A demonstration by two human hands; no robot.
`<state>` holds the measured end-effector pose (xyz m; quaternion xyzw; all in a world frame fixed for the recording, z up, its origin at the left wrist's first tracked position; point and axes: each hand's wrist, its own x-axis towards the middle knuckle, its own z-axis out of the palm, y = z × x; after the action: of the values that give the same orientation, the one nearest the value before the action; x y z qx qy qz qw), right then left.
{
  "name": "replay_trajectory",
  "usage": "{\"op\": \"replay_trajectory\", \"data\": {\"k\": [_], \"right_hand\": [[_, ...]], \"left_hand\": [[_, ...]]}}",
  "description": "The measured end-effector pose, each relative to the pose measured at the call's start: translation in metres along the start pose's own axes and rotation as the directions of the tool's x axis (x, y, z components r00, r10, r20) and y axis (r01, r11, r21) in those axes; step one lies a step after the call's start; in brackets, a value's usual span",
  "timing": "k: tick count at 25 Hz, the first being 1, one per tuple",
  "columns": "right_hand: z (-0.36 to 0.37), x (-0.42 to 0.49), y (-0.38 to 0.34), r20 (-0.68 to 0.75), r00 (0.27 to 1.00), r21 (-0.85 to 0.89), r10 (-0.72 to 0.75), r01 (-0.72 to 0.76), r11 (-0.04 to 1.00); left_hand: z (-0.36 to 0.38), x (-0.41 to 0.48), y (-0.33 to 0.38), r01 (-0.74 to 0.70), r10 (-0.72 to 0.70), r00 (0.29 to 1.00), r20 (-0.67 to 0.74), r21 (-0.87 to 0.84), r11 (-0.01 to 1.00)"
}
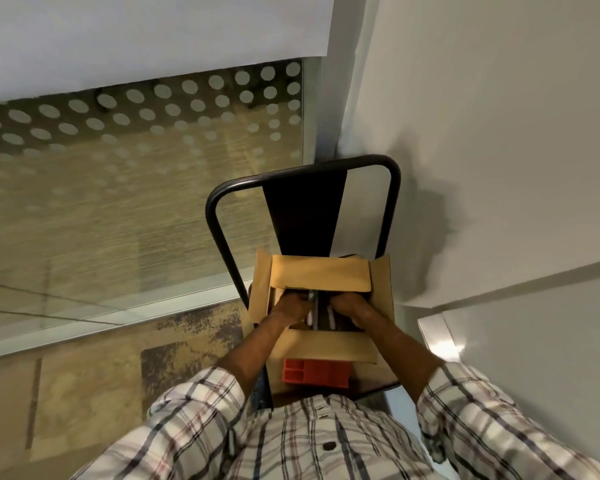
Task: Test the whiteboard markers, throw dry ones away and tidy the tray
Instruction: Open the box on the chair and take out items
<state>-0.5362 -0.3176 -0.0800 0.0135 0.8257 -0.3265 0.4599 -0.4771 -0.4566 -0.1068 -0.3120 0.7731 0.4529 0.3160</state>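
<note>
Reaching down into an open cardboard box [381, 282] on a chair [302, 209], both hands are in among the markers [311, 315]. Left hand [290, 306] and right hand [352, 306] look curled, but I honestly can't tell what either grips (too blurry). An orange tray [316, 372] sits just in front of the box.

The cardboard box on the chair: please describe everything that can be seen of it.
The cardboard box is plain brown, open, its four flaps folded outward. It sits on a black-framed chair, just beyond an orange tray. The left hand and right hand both reach inside, among pale marker-like items that are hard to identify.
</note>
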Motion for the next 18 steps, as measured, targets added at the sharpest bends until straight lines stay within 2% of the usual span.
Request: {"op": "replay_trajectory", "data": {"k": [2,5,8,10,11,14,18], "right_hand": [[0.000,-0.004,-0.001,-0.033,0.999,0.092,-0.033,0.036,0.995],[-0.002,-0.004,-0.002,-0.022,0.999,0.145,-0.040,0.043,0.988],[-0.001,-0.002,-0.006,0.044,0.999,0.148,0.004,-0.010,0.989],[0.003,-0.001,-0.009,0.107,0.992,0.039,0.071,-0.075,0.996],[0.007,0.000,-0.010,0.085,0.993,-0.004,0.086,-0.086,0.996],[0.012,-0.004,-0.015,0.042,0.995,0.045,0.085,-0.087,0.995],[0.015,-0.010,-0.016,-0.026,1.000,0.118,0.002,0.001,0.993]], "left_hand": [[0.004,0.002,-0.002,0.002,0.000,0.999,0.050,-0.037,0.999],[0.000,-0.004,0.003,0.058,-0.036,0.996,0.077,-0.306,0.950],[-0.004,-0.006,0.007,0.105,-0.043,0.989,0.144,-0.458,0.883],[-0.003,-0.004,0.011,0.115,-0.035,0.983,0.180,-0.455,0.883],[-0.002,-0.005,0.014,0.104,-0.026,0.985,0.172,-0.463,0.880],[0.000,-0.006,0.016,0.100,-0.069,0.994,0.080,-0.519,0.849],[-0.004,-0.018,0.019,0.123,-0.062,0.991,0.119,-0.626,0.770]]}}
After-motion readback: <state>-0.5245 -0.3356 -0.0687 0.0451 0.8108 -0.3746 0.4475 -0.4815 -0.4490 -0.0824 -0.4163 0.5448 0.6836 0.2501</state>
